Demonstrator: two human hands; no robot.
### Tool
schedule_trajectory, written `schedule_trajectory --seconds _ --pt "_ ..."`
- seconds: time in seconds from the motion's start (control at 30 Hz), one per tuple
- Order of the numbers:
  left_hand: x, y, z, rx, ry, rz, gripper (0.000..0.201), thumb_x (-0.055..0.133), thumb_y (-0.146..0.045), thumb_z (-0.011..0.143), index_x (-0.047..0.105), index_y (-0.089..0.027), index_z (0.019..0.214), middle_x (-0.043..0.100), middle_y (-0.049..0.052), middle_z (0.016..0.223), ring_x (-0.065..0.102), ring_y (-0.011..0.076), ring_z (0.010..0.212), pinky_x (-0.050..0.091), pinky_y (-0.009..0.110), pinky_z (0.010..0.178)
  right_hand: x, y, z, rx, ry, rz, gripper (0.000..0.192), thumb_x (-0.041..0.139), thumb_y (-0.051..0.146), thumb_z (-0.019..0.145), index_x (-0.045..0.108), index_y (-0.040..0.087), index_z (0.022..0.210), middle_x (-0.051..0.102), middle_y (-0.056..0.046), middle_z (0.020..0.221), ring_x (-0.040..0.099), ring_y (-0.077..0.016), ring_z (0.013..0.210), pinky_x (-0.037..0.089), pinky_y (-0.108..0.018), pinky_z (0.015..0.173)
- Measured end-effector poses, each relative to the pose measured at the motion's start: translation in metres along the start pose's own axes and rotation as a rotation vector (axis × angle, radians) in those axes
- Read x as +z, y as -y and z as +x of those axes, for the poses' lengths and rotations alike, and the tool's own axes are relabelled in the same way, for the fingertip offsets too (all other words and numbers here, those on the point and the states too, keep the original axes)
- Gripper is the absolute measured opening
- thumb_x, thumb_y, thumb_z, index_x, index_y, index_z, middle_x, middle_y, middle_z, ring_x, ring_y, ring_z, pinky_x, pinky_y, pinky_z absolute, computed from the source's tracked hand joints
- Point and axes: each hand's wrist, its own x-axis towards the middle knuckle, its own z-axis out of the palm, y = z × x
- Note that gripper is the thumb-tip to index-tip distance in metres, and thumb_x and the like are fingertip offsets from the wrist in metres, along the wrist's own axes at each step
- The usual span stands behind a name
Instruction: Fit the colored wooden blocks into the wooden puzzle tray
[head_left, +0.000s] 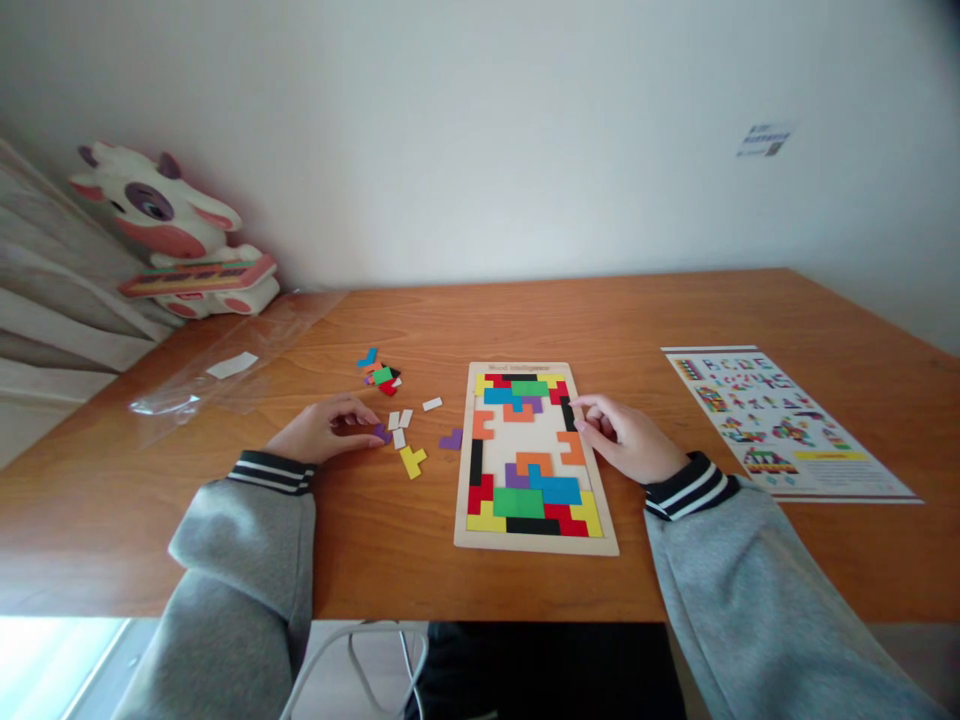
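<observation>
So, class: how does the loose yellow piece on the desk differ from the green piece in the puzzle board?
The yellow piece lies loose on the desk, left of the puzzle board; the green piece sits fitted inside the board among others. The yellow piece is a stepped shape; the green piece is a plain rectangle and looks larger. Both are flat, single-coloured puzzle pieces.

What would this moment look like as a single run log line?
left hand: on purple piece | right hand: at puzzle board right edge | loose pieces: on table left of board
</observation>
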Motion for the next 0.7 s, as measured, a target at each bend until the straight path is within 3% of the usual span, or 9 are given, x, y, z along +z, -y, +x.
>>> schedule_trajectory --seconds 0.2,0.37,0.47,0.6,0.7 --pt "0.001 -0.008 -0.001 -0.02 0.01 -0.086 0.052 0.078 -0.066 0.063 0.07 -0.019 0.084 0.074 0.005 0.085 0.066 0.0186 0.075 0.052 0.029 0.069 0.0 0.0 0.0 -0.002 -0.001 -0.01 0.026 0.048 0.033 0.093 0.054 0.019 0.114 0.058 0.001 0.07 0.053 -0.0149 0.058 0.043 -0.029 0.058" --pt "0.002 -0.015 -0.002 -0.024 0.029 -0.158 0.05 0.074 -0.066 0.07 0.071 -0.018 0.084 0.075 0.005 0.083 0.068 0.019 0.074 0.055 0.029 0.069 0.0 0.0 0.0 -0.003 0.0 -0.003 0.025 0.048 0.033 0.093 0.055 0.019 0.113 0.057 0.002 0.069 0.053 -0.0151 0.057 0.043 -0.029 0.058" --pt "0.006 -0.022 0.0 -0.001 -0.029 -0.151 0.049 0.07 -0.065 0.076 0.076 -0.018 0.09 0.077 0.006 0.088 0.07 0.0204 0.077 0.056 0.031 0.073 0.002 0.0 0.0 -0.009 -0.015 -0.003 0.025 0.048 0.033 0.093 0.056 0.02 0.113 0.059 0.001 0.069 0.052 -0.0151 0.057 0.043 -0.029 0.058" --pt "0.024 -0.049 0.012 0.109 -0.197 -0.181 0.048 0.063 -0.062 0.084 0.077 -0.02 0.102 0.078 0.007 0.1 0.07 0.0224 0.09 0.057 0.033 0.084 0.004 0.001 0.001 -0.019 -0.025 -0.02 0.023 0.049 0.031 0.093 0.057 0.02 0.111 0.06 0.0 0.07 0.052 -0.0154 0.056 0.042 -0.03 0.058" --pt "0.043 -0.079 0.026 0.199 -0.193 -0.177 0.042 0.064 -0.055 0.087 0.077 -0.019 0.105 0.078 0.007 0.1 0.07 0.0198 0.086 0.056 0.03 0.081 0.004 0.002 0.002 -0.013 -0.019 -0.013 0.023 0.049 0.031 0.092 0.057 0.02 0.111 0.059 0.001 0.07 0.052 -0.0157 0.057 0.042 -0.03 0.059"
